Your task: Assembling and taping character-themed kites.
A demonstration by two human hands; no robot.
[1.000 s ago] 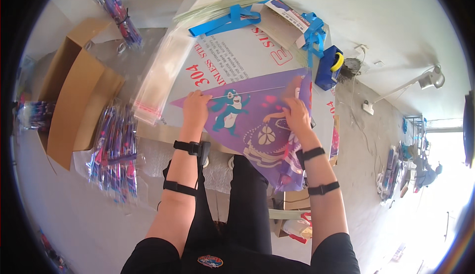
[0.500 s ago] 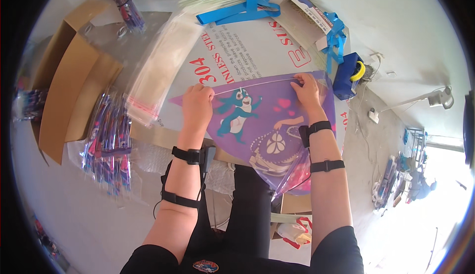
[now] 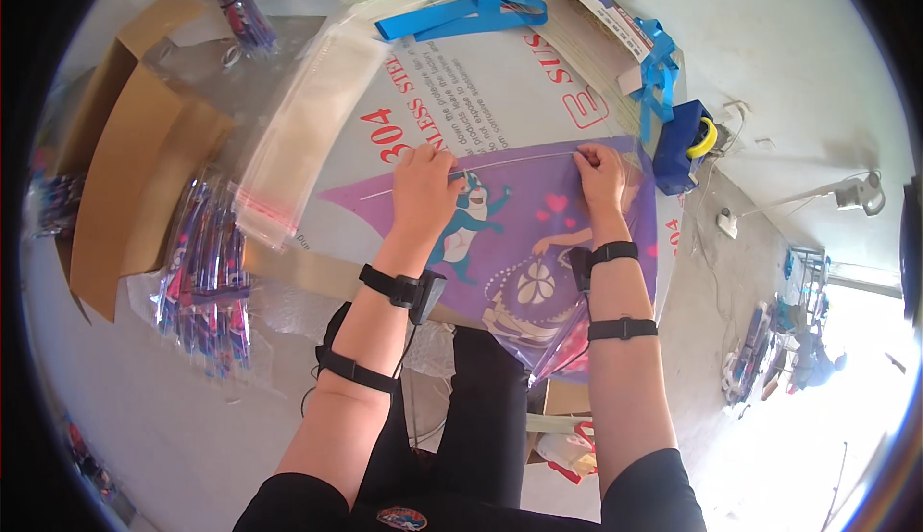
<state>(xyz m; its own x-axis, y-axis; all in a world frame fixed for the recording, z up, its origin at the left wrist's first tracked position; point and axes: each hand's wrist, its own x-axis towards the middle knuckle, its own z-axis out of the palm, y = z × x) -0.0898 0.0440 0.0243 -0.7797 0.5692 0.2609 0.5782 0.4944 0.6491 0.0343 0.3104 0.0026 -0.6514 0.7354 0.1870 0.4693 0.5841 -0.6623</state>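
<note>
A purple kite sail (image 3: 514, 244), printed with a blue cartoon animal, pink hearts and a skirted figure, lies over the front of the work table. Along its upper edge runs a thin white rod (image 3: 524, 159). My left hand (image 3: 423, 186) is closed in a pinch on this rod near the animal's head, left of the middle. At the right end of the same edge, my right hand (image 3: 602, 176) pinches the rod with curled fingers. The sail's pointed left corner extends beyond my left hand, and its lower part hangs toward my lap.
Clear plastic sleeves (image 3: 312, 128) lie at the table's left. Blue ribbon (image 3: 461, 23), an open small box (image 3: 606, 27) and a blue tape dispenser (image 3: 681, 152) line the back and right. A cardboard box (image 3: 135, 176) and wrapped bundles (image 3: 207, 282) are on the left.
My left hand has slid to the right along the upper edge, uncovering the sail's left corner and the rod there. My right hand stays nearly in place.
</note>
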